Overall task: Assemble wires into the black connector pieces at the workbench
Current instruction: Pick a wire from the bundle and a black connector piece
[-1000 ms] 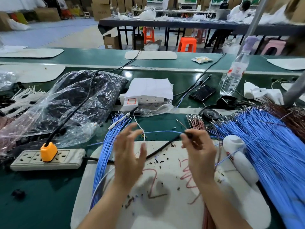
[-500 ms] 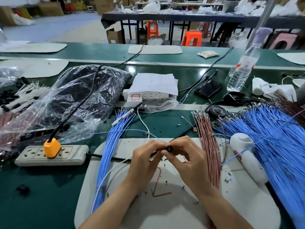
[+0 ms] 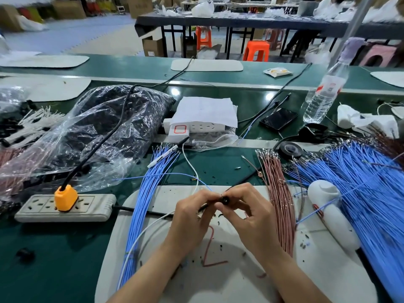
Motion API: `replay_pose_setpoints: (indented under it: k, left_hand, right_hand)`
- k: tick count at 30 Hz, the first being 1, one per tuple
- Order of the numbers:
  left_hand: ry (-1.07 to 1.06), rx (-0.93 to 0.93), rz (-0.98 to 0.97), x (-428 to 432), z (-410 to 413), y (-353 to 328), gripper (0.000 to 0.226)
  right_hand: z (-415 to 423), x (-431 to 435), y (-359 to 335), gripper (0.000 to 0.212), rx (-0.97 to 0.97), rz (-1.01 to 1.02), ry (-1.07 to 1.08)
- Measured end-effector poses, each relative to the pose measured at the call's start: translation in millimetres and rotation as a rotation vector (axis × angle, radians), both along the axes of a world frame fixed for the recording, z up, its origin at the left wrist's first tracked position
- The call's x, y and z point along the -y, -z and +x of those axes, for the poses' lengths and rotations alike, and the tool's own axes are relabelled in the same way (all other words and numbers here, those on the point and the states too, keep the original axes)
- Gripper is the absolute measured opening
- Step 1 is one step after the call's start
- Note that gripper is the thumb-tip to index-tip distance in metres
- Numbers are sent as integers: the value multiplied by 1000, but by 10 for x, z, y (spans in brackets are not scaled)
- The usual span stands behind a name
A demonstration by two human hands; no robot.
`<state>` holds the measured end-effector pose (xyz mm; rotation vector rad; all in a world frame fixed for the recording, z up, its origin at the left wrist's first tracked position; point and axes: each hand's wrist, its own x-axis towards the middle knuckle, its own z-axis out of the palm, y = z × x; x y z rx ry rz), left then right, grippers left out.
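**Both hands pinching a connector piece above the work mat**

The left hand [image 3: 192, 217] and the right hand [image 3: 251, 219] meet fingertip to fingertip over the far part of a white rounded work mat [image 3: 306, 281], which lies on the green workbench [image 3: 54, 248]. Between them is the small black round connector piece [image 3: 225, 201]. The right thumb and forefinger are curled round it and pinch it. The left fingers are curled too and pinch its left end, where a short dark stem shows.

A thin black cable [image 3: 242, 180] runs from the far right down to the hands. A single thin blue wire [image 3: 164, 174] arcs in from the left and ends at the left fingertips; whether it enters the piece cannot be told.

A long bundle of blue wires [image 3: 142, 204] lies left of the hands, across the mat's left edge. A bundle of pink wires [image 3: 279, 193] lies just right of the right hand. Beyond that are a white rounded plastic device [image 3: 330, 208] and a broad fan of blue wires [image 3: 371, 193].

A grey-white power strip [image 3: 91, 207] carrying an orange plug [image 3: 65, 197] sits at near left. Behind it lies a clear plastic bag of dark parts [image 3: 98, 127]. Farther back stand a roll of black tape [image 3: 290, 149], a black phone [image 3: 278, 118] and a clear water bottle [image 3: 325, 92].
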<state>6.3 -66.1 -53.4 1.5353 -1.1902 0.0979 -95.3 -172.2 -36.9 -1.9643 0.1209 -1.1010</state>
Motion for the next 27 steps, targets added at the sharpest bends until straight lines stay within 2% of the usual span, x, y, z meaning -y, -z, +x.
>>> replay_pose_setpoints:
  k: [6,20,24,27]
  left_hand:
    - [16,-10,-19,-2,2,13,21]
    - [29,5,63,1,31,53,16]
    - [65,59,69,-15,27,37,19]
    - [62,29,37,-5,3,13,24]
  right_hand:
    - [5,18,9,14,-10,-68,35]
    - [-18,-15,1,12,27,-91,54]
    - [7,-5,-4,20,-63,5,38]
    - [-1,50,-49,26,-170,82,18]
